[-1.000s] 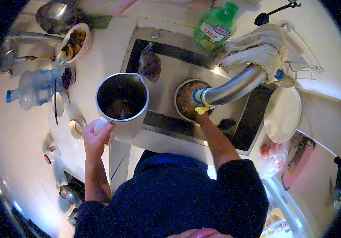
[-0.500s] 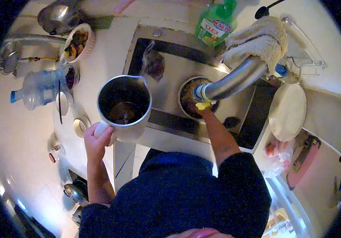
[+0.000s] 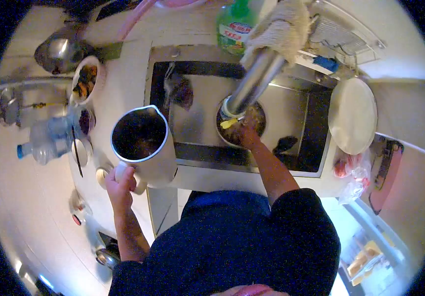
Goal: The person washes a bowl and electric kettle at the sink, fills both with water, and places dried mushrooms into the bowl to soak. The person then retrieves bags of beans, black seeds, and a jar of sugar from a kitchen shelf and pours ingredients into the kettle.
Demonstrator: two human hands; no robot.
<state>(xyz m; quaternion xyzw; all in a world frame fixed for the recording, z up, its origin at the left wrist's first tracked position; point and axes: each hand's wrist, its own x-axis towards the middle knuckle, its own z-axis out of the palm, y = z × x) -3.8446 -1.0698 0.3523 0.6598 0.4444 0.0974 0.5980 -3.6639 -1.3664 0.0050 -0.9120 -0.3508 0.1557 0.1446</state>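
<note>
My left hand (image 3: pixel 122 183) is wrapped round the handle of a white jug (image 3: pixel 155 160) with a dark inside, beside the sink's left edge. My right hand (image 3: pixel 246 132) reaches into a round metal pot (image 3: pixel 259 111) standing in the sink (image 3: pixel 289 108). Near its fingers shows a small yellow thing (image 3: pixel 229 123); the fingers are blurred and partly hidden. Over the pot hangs the end of the metal faucet (image 3: pixel 258 81), with a cloth (image 3: pixel 281 32) draped on its upper part. A dark item in a clear bag (image 3: pixel 180 91) lies at the sink's left.
A green bottle (image 3: pixel 235 29) stands behind the sink. To the right are an oval white board (image 3: pixel 353 116) and plastic bags (image 3: pixel 354 177). At the left are a bowl of food (image 3: pixel 86 81), a clear water jug (image 3: pixel 49 139) and a metal bowl (image 3: pixel 59 52).
The camera view has shifted, and the faucet stands more upright in it, its outlet now left of my right hand. My left hand still holds the white jug, which appears lower.
</note>
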